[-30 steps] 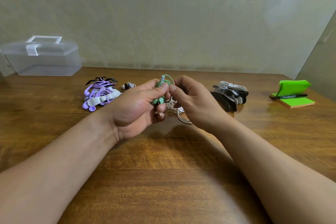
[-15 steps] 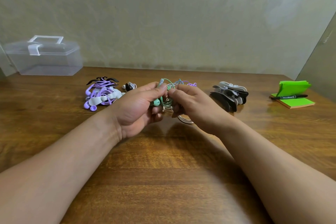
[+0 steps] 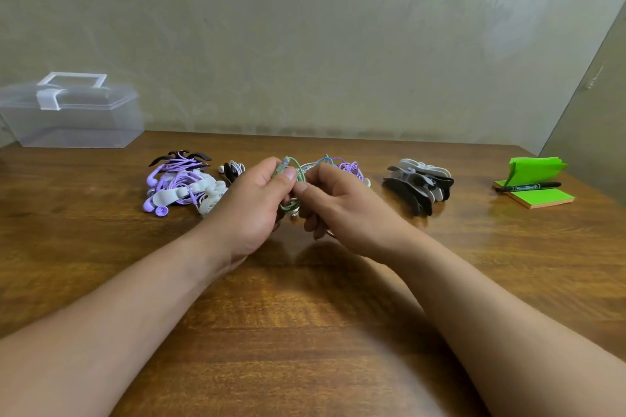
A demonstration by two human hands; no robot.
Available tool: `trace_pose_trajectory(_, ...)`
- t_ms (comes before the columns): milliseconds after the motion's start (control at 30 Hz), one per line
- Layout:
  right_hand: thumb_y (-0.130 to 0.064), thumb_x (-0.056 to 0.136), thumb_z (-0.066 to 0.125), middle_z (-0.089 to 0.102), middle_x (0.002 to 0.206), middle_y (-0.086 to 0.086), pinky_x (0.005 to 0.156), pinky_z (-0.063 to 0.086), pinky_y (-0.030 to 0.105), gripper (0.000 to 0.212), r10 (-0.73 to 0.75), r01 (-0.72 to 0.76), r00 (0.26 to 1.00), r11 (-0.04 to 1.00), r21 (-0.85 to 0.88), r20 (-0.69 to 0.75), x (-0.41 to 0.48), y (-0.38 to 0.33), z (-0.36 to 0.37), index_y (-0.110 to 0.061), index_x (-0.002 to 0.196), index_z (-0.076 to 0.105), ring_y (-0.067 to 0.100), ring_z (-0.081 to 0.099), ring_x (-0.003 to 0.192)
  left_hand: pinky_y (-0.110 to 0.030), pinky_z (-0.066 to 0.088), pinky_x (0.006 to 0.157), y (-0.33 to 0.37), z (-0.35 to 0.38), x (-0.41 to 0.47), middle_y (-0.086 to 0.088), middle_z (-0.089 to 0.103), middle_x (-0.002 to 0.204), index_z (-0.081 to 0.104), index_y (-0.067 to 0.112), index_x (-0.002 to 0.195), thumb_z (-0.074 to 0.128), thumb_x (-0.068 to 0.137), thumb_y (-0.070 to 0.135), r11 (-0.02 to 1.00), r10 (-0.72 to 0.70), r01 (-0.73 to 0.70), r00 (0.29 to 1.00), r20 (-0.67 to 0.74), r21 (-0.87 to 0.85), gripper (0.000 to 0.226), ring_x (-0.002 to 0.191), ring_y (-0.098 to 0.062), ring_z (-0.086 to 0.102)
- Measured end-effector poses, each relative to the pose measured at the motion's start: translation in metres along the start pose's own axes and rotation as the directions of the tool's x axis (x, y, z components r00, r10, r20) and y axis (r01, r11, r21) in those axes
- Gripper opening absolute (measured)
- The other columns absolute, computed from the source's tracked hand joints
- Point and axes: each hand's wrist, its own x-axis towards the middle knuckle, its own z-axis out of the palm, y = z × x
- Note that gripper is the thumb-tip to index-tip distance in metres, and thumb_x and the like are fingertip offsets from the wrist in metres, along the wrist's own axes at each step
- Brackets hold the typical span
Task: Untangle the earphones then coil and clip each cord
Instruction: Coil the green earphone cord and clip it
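Green cord [image 3: 294, 163] sits mid-table, held between both hands. The left hand [image 3: 250, 206] pinches the loops under its thumb and the right hand [image 3: 342, 206] pinches the strands just beside it. It looks light, thin and floppy and probably springs open, so grip the coil itself, not the buds. The tangle [image 3: 350, 167] crowds in right behind the right hand. Clips [image 3: 420, 183] are further right and the purple set [image 3: 179, 186] is to the left.

Diffuse, moderately bright indoor light. Soft shadows fall on the table [image 3: 338, 342] beneath the left hand [image 3: 250, 210] and right hand [image 3: 345, 213]; the wood shows mild sheen. Green cord [image 3: 295, 168] slightly blurred; wide-angle bowing at the edges.
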Motion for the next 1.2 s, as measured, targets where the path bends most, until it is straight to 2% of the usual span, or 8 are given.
trace_pose_trajectory(133, -0.045, 0.106, 0.053, 0.071, 0.087, 0.002, 0.072, 0.053, 0.04, 0.034, -0.05, -0.056, 0.961, 0.927, -0.371, -0.271, 0.01, 0.008, -0.035, -0.014, 0.098, 0.067, 0.023, 0.067, 0.078, -0.03, 0.03, 0.054, -0.002, 0.003, 0.001, -0.002, 0.044, 0.076, 0.049, 0.005, 0.095, 0.044, 0.111, 0.026, 1.0, 0.006, -0.006, 1.0, 0.027, 0.029, 0.027, 0.06, -0.012, 0.037)
trace_pose_trajectory(233, -0.032, 0.102, 0.053, 0.066, 0.112, 0.009, 0.086, 0.049, 0.041, 0.022, -0.16, -0.281, 0.833, 0.703, -0.654, -0.53, 0.018, 0.027, -0.076, -0.018, 0.11, 0.068, 0.032, 0.059, 0.11, -0.033, 0.028, 0.057, -0.004, 0.003, 0.001, -0.008, 0.041, 0.083, 0.045, 0.0, 0.097, 0.044, 0.111, 0.027, 0.999, -0.015, 0.013, 0.999, 0.039, 0.042, 0.03, 0.061, -0.013, 0.033)
trace_pose_trajectory(367, -0.038, 0.104, 0.05, 0.054, 0.137, 0.016, 0.102, 0.041, 0.048, 0.041, 0.06, -0.576, 0.798, 0.367, -0.73, -0.599, 0.016, 0.043, -0.105, -0.015, 0.136, 0.061, 0.038, 0.047, 0.128, -0.034, 0.025, 0.056, -0.004, 0.007, -0.001, -0.007, 0.04, 0.085, 0.044, 0.002, 0.097, 0.043, 0.111, 0.025, 1.0, -0.03, 0.03, 0.998, 0.06, 0.003, 0.027, 0.058, -0.011, 0.03)
trace_pose_trajectory(700, -0.029, 0.095, 0.054, 0.064, 0.118, 0.01, 0.093, 0.042, 0.047, 0.021, -0.152, -0.487, 0.787, 0.442, -0.753, -0.598, 0.026, 0.044, -0.098, -0.019, 0.111, 0.064, 0.036, 0.054, 0.113, -0.031, 0.031, 0.055, 0.0, 0.006, -0.002, -0.002, 0.044, 0.076, 0.048, 0.004, 0.098, 0.042, 0.112, 0.022, 0.999, -0.032, 0.034, 0.997, 0.066, -0.027, 0.023, 0.055, -0.009, 0.035)
trace_pose_trajectory(800, -0.02, 0.096, 0.056, 0.069, 0.109, 0.008, 0.085, 0.052, 0.046, 0.022, -0.096, -0.361, 0.751, 0.769, -0.528, -0.653, 0.022, 0.034, -0.095, -0.013, 0.118, 0.057, 0.032, 0.064, 0.099, -0.028, 0.033, 0.056, 0.002, 0.003, -0.002, 0.0, 0.046, 0.076, 0.05, 0.01, 0.098, 0.042, 0.111, 0.022, 0.997, -0.047, 0.05, 0.997, 0.057, -0.065, 0.02, 0.054, -0.008, 0.037)
trace_pose_trajectory(900, -0.004, 0.098, 0.057, 0.069, 0.094, 0.009, 0.065, 0.06, 0.035, 0.029, 0.149, -0.144, 0.841, 0.988, 0.049, -0.521, 0.014, 0.014, -0.081, -0.01, 0.127, 0.057, 0.018, 0.07, 0.07, -0.029, 0.035, 0.058, 0.002, 0.0, -0.001, 0.0, 0.047, 0.078, 0.052, 0.014, 0.096, 0.044, 0.111, 0.024, 0.996, -0.053, 0.055, 0.998, 0.027, -0.072, 0.02, 0.057, -0.009, 0.038)
trace_pose_trajectory(1033, 0.004, 0.101, 0.052, 0.056, 0.076, 0.009, 0.056, 0.056, 0.027, 0.008, 0.156, -0.063, 0.978, 0.851, 0.521, -0.136, 0.0, -0.021, -0.043, 0.003, 0.105, 0.059, 0.015, 0.058, 0.06, -0.028, 0.037, 0.06, 0.004, -0.001, 0.001, -0.001, 0.048, 0.082, 0.052, 0.016, 0.093, 0.044, 0.111, 0.025, 0.998, -0.029, 0.025, 0.998, -0.06, -0.063, 0.022, 0.062, -0.01, 0.04)
trace_pose_trajectory(1200, -0.01, 0.104, 0.052, 0.053, 0.068, 0.007, 0.051, 0.055, 0.027, 0.017, 0.163, -0.26, 0.965, 0.685, 0.68, 0.204, -0.015, -0.042, -0.004, -0.002, 0.094, 0.064, 0.012, 0.054, 0.053, -0.041, 0.038, 0.068, 0.001, -0.006, 0.006, -0.005, 0.05, 0.079, 0.052, 0.011, 0.096, 0.047, 0.107, 0.035, 0.999, 0.035, -0.04, 0.982, -0.186, -0.025, 0.027, 0.07, -0.019, 0.045)
